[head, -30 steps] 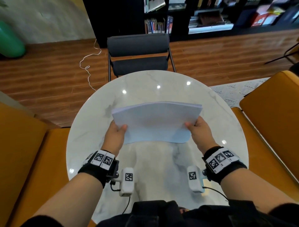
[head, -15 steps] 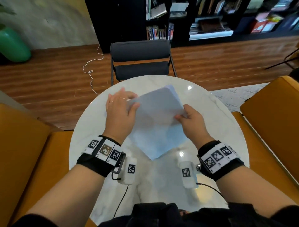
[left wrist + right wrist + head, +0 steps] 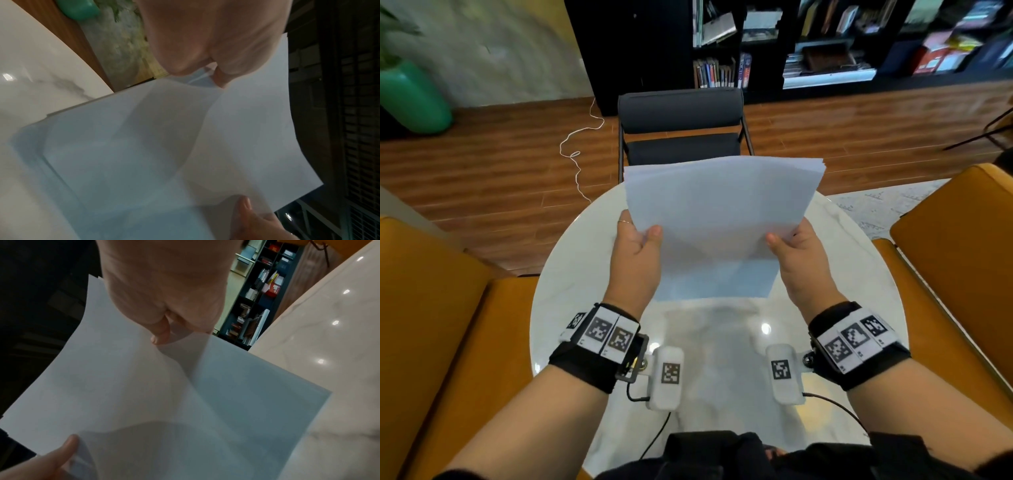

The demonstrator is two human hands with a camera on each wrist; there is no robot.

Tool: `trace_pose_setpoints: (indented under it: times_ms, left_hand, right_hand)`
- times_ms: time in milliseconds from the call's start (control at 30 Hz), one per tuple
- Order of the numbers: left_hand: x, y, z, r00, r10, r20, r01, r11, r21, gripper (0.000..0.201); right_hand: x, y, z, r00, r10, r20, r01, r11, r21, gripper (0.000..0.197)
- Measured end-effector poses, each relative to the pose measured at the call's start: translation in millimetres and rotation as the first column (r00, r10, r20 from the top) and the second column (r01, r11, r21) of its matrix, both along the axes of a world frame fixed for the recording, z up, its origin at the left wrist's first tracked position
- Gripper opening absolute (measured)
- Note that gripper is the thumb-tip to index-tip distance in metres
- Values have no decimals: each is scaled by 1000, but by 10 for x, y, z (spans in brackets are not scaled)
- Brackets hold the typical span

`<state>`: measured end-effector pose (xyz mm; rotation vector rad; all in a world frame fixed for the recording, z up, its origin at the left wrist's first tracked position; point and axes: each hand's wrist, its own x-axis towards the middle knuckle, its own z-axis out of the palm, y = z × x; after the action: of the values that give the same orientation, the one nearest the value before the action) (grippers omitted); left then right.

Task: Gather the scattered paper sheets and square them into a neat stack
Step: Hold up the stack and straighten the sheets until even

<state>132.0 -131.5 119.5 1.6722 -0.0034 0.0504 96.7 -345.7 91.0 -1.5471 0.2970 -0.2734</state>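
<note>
A stack of white paper sheets (image 3: 722, 219) stands tilted over the round marble table (image 3: 585, 274), its lower edge down at the tabletop and its top edge slightly fanned. My left hand (image 3: 643, 240) grips the stack's left side, thumb in front and fingers behind. On the right side my right hand (image 3: 784, 241) grips it the same way. The left wrist view shows the sheets (image 3: 164, 146) bowed under my left hand (image 3: 205, 40). The right wrist view shows the paper (image 3: 144, 394) pinched by my right hand (image 3: 164, 280). No loose sheets show on the table.
A grey chair (image 3: 681, 120) stands beyond the table's far edge. Orange armchairs flank the table on the left (image 3: 431, 308) and the right (image 3: 955, 257). A white cord (image 3: 575, 154) lies on the wooden floor, with a green vase (image 3: 410, 99) far left and dark bookshelves (image 3: 825, 41) behind.
The stack was held low and wide, then both hands turned it. Now it is raised upright on its lower edge, with each hand gripping one side.
</note>
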Motion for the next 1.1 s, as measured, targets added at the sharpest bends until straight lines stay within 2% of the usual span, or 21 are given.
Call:
trace_pose_setpoints:
  times_ms: [100,300,567,767,967,1100]
  left_hand:
    - [-29,30,-102,1000,-4,-15,3,999,-47,36]
    - [-87,-43,-327,981,-74,-181,72,997,-17,34]
    - [40,59,-316,991,-39,-128,32,998,-61,38]
    - [-34,31,-597,947,-102,-305,114,993,22,39]
    - [50,100,-442,977,-110,-181,120,992,49,41]
    - [-86,21,-790,959,-59,-276,88,991,97,37]
  right_hand:
    - [-59,-12,-51,999,25,-42,-26,999,-23,41]
    - [-142,-13,-312,984,-2,-176,1,1000,-5,40]
    - [-52,-80,-124,991,10,-130,-15,999,-39,42]
    - [-88,-61,-418,959,-5,-283,-35,990,-134,39]
    - [2,-120,-260,976,-14,-219,-21,988,-155,36]
    - [-162,-57,-581,952,-21,-306,-35,984,-176,38]
